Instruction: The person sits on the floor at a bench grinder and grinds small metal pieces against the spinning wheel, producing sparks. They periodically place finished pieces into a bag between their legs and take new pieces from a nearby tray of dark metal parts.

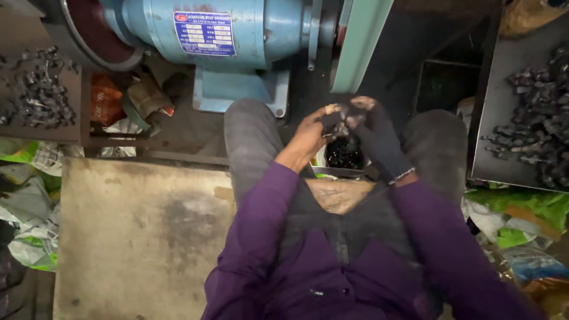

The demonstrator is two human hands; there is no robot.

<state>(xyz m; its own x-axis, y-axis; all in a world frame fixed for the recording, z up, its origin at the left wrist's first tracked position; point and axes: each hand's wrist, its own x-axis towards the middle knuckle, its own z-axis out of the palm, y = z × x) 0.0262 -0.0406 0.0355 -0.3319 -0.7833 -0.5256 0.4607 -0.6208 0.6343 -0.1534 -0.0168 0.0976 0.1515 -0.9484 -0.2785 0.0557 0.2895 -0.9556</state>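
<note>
A small dark part (332,122) is pinched between both hands' fingers, apparently; the gloved right hand (373,133) is at three o'clock.

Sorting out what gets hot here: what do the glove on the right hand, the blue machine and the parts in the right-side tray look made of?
The glove looks like dark knitted fabric, worn through at the fingertips. The blue machine seems painted metal, with a smooth, slightly glossy housing. The parts in the tray look like dull grey bare metal; blur leaves it uncertain.
</note>
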